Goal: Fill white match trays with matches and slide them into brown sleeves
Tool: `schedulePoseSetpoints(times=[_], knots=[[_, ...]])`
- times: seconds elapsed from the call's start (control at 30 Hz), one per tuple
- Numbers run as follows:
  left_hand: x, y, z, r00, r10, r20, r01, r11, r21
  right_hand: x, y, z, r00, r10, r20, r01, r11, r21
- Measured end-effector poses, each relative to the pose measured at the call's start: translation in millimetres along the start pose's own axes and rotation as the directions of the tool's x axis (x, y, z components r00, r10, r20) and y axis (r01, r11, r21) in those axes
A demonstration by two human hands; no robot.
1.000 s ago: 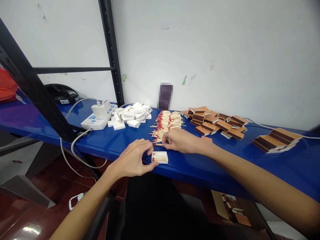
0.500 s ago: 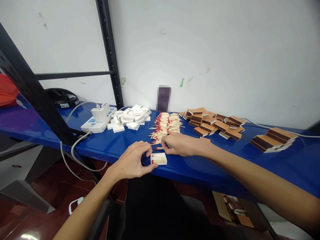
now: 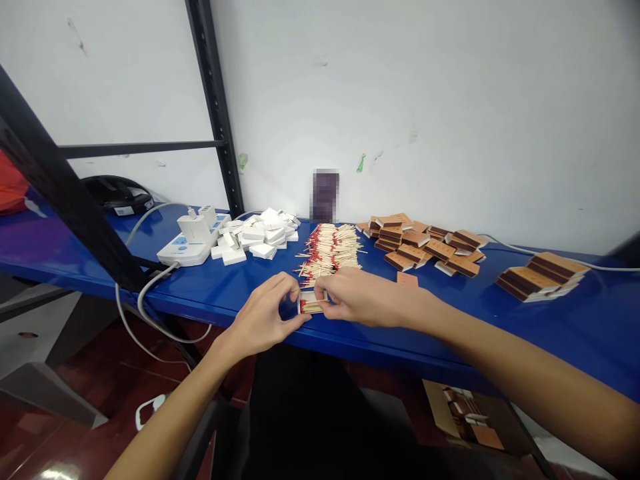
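Note:
A small white tray of red-tipped matches (image 3: pixel 310 303) rests near the front edge of the blue shelf (image 3: pixel 500 320). My left hand (image 3: pixel 265 319) grips its left end with thumb and fingers. From the right, my right hand (image 3: pixel 357 299) is closed over the tray, its fingertips pressing on the matches. Just behind the hands lies a loose pile of matches (image 3: pixel 330 250).
A heap of empty white trays (image 3: pixel 260 233) and a white power strip (image 3: pixel 187 243) with a cable lie at the left. Brown matchbox sleeves (image 3: pixel 425 243) are scattered at the right, with a stacked row (image 3: pixel 543 273) further right. A black rack post (image 3: pixel 213 107) stands behind.
My right hand has come from the match pile down onto the tray, bringing matches to it. The left hand has kept hold of the tray, which has shifted slightly back.

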State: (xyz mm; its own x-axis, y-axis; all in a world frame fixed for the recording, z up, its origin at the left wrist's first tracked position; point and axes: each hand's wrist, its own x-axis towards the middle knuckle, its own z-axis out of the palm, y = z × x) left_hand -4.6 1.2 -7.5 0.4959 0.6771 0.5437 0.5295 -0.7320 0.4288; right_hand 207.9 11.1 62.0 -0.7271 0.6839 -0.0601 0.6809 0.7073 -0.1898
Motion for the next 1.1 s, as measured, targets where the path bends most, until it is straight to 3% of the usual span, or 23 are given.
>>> schedulePoseSetpoints(times=[0.27, 0.5, 0.83, 1.1], knots=[[0.1, 0.1, -2.2, 0.999, 0.000, 0.038, -0.001, 1.000, 0.016, 4.8, -7.7, 6.7, 0.999, 0.032, 0.028, -0.028, 0.990, -0.138], [-0.9, 0.8, -6.5, 0.993, 0.005, 0.121, -0.007, 1.000, 0.018, -4.0, 5.9, -5.7, 0.995, -0.004, -0.101, -0.011, 0.989, -0.150], [-2.4, 1.8, -10.8, 0.976, 0.040, 0.213, -0.041, 0.999, 0.003, 31.0, 16.6, 14.5, 0.992, 0.069, -0.107, -0.089, 0.975, -0.201], [-1.9, 2.0, -11.3, 0.974, 0.060, 0.218, -0.060, 0.998, -0.010, 31.6, 13.5, 15.3, 0.990, 0.104, -0.098, -0.124, 0.965, -0.233]])
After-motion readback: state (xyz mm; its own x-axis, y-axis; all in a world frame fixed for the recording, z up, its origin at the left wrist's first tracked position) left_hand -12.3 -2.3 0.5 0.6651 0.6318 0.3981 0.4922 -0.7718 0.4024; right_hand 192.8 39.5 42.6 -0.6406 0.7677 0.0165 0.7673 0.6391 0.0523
